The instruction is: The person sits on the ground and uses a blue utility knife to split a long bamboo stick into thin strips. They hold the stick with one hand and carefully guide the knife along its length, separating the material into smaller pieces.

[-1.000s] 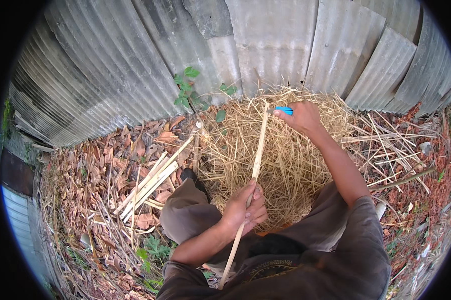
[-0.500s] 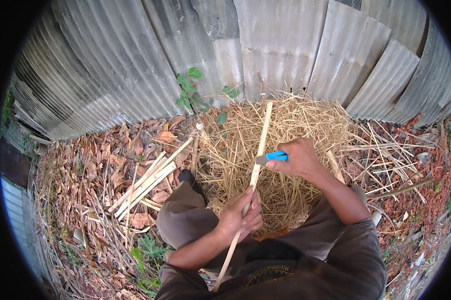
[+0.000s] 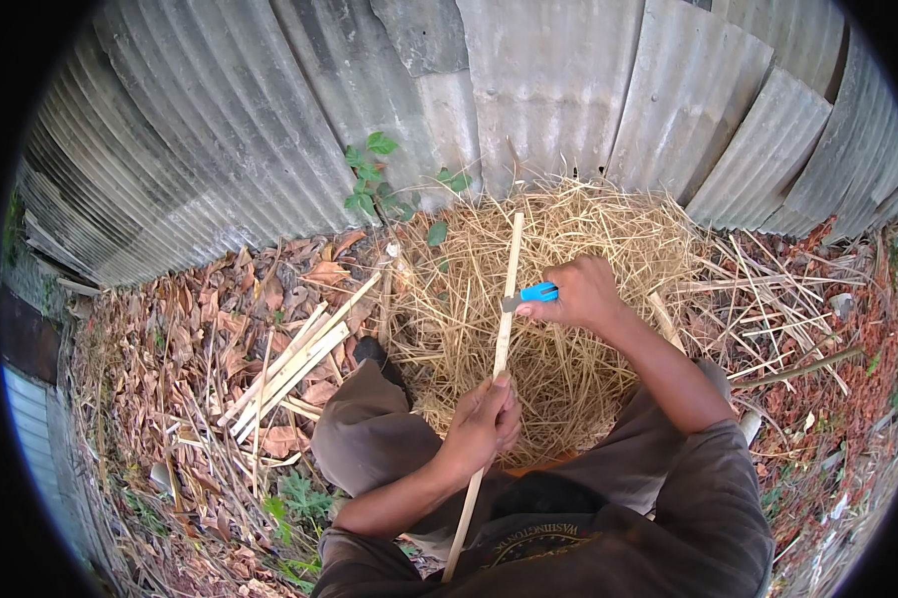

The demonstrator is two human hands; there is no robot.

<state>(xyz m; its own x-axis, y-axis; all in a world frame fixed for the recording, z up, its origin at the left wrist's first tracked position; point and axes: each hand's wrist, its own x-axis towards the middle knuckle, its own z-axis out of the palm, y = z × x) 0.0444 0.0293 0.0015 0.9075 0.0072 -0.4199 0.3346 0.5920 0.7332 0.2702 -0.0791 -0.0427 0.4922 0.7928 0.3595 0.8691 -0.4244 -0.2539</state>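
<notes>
A long pale bamboo strip (image 3: 505, 339) runs from my lap up over a pile of straw-like shavings (image 3: 568, 384). My left hand (image 3: 480, 426) is wrapped round the strip's lower half, fingers closed. In my right hand (image 3: 580, 291) is a blue-handled utility knife (image 3: 539, 292), gripped by its handle. Its grey blade lies against the strip, above my left hand, crossing the strip's width. The lower end of the strip reaches down beside my shirt.
Corrugated metal sheets (image 3: 558, 90) form a wall ahead. Several split bamboo strips (image 3: 294, 369) lie on dry leaves (image 3: 190, 319) at left. Thin sticks (image 3: 787, 309) are scattered at right. A leafy green plant (image 3: 369, 179) grows by the wall.
The strip's upper end has swung slightly left and down, standing a little more upright. My right hand and the knife have shifted slightly left and up along the strip.
</notes>
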